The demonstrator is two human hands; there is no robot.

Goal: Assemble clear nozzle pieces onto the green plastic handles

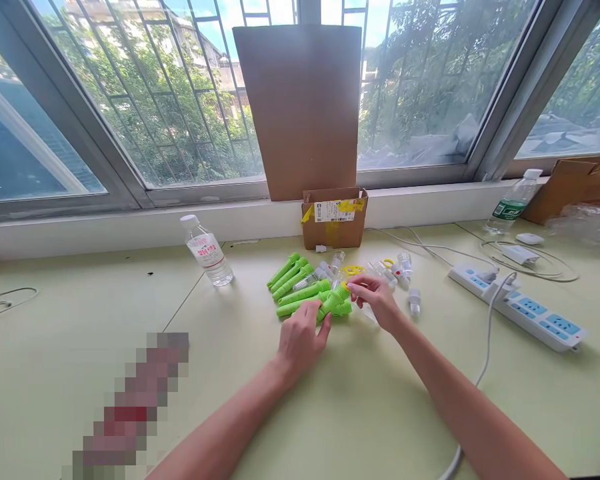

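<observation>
My left hand [303,333] is closed round a bright green plastic tube [333,301], shaped like a small flashlight body with a wider, ridged end. At that wide end, the pinched fingers of my right hand [375,298] hold a small yellow ring [345,285], partly hidden by the fingertips. More green tubes [290,275] lie in a loose pile beyond and to the left of my hands. Behind my right hand are loose yellow rings [353,270] and several clear plastic caps [404,263]. One clear piece [415,301] stands apart to the right.
A water bottle [207,252] stands at the left and another bottle [513,203] at the back right. A cardboard box [334,230] is against the wall. On the right lies a white power strip [520,310], its cable [489,347] running under my right forearm.
</observation>
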